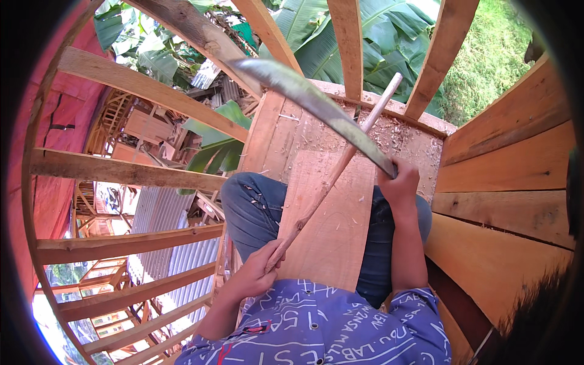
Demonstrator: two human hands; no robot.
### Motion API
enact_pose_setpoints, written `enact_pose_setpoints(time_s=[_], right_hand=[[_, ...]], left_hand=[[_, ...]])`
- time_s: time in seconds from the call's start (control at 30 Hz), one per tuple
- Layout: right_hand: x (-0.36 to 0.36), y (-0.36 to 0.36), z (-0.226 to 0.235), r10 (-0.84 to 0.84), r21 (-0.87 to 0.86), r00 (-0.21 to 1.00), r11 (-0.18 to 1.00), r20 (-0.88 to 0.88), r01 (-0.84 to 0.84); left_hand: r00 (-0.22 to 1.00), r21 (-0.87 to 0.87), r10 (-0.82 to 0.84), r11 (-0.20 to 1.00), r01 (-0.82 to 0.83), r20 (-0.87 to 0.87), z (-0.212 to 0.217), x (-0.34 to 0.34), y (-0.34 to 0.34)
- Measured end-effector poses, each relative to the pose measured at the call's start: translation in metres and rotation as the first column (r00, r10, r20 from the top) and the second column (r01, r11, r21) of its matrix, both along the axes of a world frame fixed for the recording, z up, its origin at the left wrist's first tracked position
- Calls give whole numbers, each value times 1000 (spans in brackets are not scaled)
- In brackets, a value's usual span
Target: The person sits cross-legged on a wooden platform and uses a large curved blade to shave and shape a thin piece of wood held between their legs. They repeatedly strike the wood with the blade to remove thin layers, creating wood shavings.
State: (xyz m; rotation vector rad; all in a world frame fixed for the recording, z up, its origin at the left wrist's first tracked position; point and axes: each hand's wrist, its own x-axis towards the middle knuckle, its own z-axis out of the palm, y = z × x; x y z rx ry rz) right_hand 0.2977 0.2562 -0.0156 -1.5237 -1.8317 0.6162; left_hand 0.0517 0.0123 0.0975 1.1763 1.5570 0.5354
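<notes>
Seated on a plank platform (420,146), board (331,225) across knees. Left hand (258,271) closed around stick (340,164) lying slanted over the board; right hand (398,182) gripping a raised, curved blade (310,100).

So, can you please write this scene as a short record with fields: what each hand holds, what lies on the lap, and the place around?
left hand: grips the lower end of a thin wooden stick
right hand: holds a long curved machete, blade raised to the upper left
lap: flat wooden board across knees in blue jeans
stick position: slants over the board, tip away from the person
floor: wooden planks with shavings
surroundings: wooden railing, banana leaves
</notes>
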Motion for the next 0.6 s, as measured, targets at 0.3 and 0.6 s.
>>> enact_pose_setpoints(time_s=[0.3,0.6], right_hand=[[8,7,1,-155,27,943,988,295,154],[-18,-15,13,165,207,986,965,10,-163]], left_hand=[[930,64,-75,992,105,-360,9,-25,-24],[995,37,-39,998,43,-89,-2,-6,-7]])
